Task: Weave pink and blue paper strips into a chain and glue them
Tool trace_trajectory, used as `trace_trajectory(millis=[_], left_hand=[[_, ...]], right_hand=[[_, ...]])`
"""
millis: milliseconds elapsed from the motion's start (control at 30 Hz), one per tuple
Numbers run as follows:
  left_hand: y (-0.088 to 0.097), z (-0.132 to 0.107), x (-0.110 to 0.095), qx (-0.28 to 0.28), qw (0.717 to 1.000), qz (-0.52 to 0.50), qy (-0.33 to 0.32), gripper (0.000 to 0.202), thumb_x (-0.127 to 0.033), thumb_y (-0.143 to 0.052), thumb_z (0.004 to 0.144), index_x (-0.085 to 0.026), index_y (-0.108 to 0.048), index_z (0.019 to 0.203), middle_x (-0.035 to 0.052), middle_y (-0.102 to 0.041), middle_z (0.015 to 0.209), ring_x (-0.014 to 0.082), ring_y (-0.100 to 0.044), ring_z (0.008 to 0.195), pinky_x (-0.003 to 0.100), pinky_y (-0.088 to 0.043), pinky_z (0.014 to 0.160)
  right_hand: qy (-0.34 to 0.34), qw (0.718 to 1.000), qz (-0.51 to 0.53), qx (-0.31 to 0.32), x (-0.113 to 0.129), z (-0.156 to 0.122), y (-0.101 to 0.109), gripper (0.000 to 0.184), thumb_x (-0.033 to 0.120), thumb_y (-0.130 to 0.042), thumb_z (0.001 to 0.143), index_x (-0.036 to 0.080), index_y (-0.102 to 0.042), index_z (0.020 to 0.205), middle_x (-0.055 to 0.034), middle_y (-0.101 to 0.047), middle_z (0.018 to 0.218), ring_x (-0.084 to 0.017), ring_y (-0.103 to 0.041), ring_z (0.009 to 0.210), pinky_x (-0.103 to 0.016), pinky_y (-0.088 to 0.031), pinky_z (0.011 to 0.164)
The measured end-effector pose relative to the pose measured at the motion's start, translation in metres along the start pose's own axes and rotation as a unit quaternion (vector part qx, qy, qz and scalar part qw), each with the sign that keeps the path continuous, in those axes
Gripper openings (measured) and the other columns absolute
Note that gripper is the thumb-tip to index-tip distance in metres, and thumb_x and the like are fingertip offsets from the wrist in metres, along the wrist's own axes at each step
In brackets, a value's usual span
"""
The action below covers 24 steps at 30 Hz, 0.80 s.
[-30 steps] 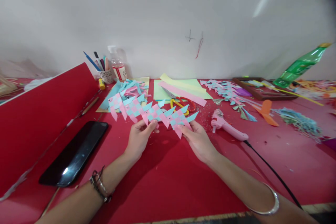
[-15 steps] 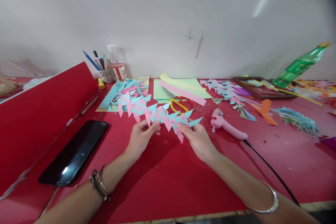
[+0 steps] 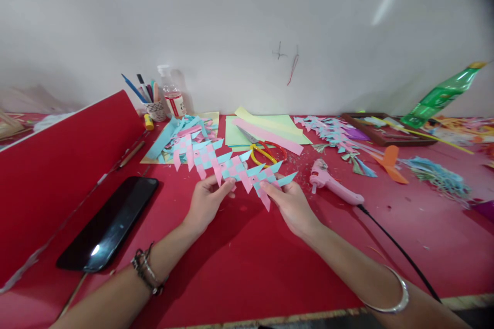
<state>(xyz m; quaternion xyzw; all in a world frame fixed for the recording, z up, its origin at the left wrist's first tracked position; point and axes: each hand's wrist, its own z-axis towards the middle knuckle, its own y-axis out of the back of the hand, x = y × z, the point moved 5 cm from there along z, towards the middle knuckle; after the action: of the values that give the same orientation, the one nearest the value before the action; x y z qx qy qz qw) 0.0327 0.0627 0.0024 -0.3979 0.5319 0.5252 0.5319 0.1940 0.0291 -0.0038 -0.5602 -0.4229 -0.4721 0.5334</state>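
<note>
A chain of woven pink and blue paper fish stretches slantwise over the red table, held up between my two hands. My left hand pinches its lower edge near the middle, thumb on top. At the right end my right hand grips the last fish between thumb and fingers. Just behind the chain lie scissors with red and yellow handles, partly covered by it. Behind its left end sits a heap of blue and pink paper strips.
A pink glue gun with a black cord lies at right. To the left are a phone and a red board. Paper sheets, another fish chain, a wooden tray and a tilted green bottle sit toward the back.
</note>
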Motion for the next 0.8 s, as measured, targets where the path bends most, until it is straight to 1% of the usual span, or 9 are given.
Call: trace_trajectory(millis=[300,433,533,667,800], left_hand=[[0.0012,-0.0009,-0.0003,0.003,1.0,0.018,-0.007,0.025,-0.036,-0.056,0.073,-0.015,-0.058,0.059,-0.0015,-0.058,0.05,0.0118,-0.057,0.06,0.02,-0.04,0.055],[0.0011,-0.0009,-0.0005,0.002,1.0,0.02,-0.009,0.025,-0.035,-0.055,0.073,-0.015,-0.058,0.059,-0.0016,-0.058,0.05,0.0111,-0.056,0.058,0.02,-0.04,0.054],[0.0004,-0.0006,-0.0008,0.003,1.0,0.018,-0.011,0.024,-0.035,-0.056,0.073,-0.015,-0.059,0.06,-0.0019,-0.058,0.05,0.01,-0.054,0.054,0.02,-0.039,0.053],[-0.0004,-0.0008,-0.0005,0.009,1.0,0.017,-0.006,0.024,-0.035,-0.056,0.073,-0.015,-0.059,0.06,-0.0021,-0.058,0.05,0.009,-0.052,0.052,0.019,-0.039,0.053],[-0.001,-0.0005,0.0001,0.013,1.0,0.014,0.0,0.023,-0.035,-0.056,0.073,-0.015,-0.058,0.061,-0.0026,-0.058,0.05,0.0073,-0.05,0.05,0.018,-0.037,0.051]], right_hand=[[0.017,1.0,0.011,0.01,0.0007,0.0005,-0.0019,0.014,0.029,-0.061,0.07,0.018,-0.064,0.077,-0.0015,-0.062,0.073,-0.015,-0.056,0.073,-0.03,-0.042,0.07],[0.021,1.0,0.007,-0.001,0.0008,0.001,-0.001,0.014,0.029,-0.061,0.069,0.018,-0.064,0.077,-0.0006,-0.061,0.071,-0.014,-0.055,0.07,-0.03,-0.042,0.069],[0.015,1.0,0.004,-0.015,0.0015,0.0009,-0.0003,0.015,0.029,-0.063,0.067,0.017,-0.063,0.076,-0.0002,-0.061,0.07,-0.013,-0.054,0.066,-0.028,-0.042,0.066],[0.013,1.0,0.007,-0.012,0.0035,-0.0004,-0.0015,0.013,0.028,-0.062,0.067,0.017,-0.062,0.074,0.0013,-0.06,0.066,-0.011,-0.052,0.061,-0.025,-0.041,0.061],[0.023,1.0,-0.008,-0.016,0.0045,-0.0008,-0.0005,0.011,0.027,-0.061,0.069,0.017,-0.062,0.073,0.003,-0.055,0.059,-0.008,-0.046,0.053,-0.023,-0.037,0.054]])
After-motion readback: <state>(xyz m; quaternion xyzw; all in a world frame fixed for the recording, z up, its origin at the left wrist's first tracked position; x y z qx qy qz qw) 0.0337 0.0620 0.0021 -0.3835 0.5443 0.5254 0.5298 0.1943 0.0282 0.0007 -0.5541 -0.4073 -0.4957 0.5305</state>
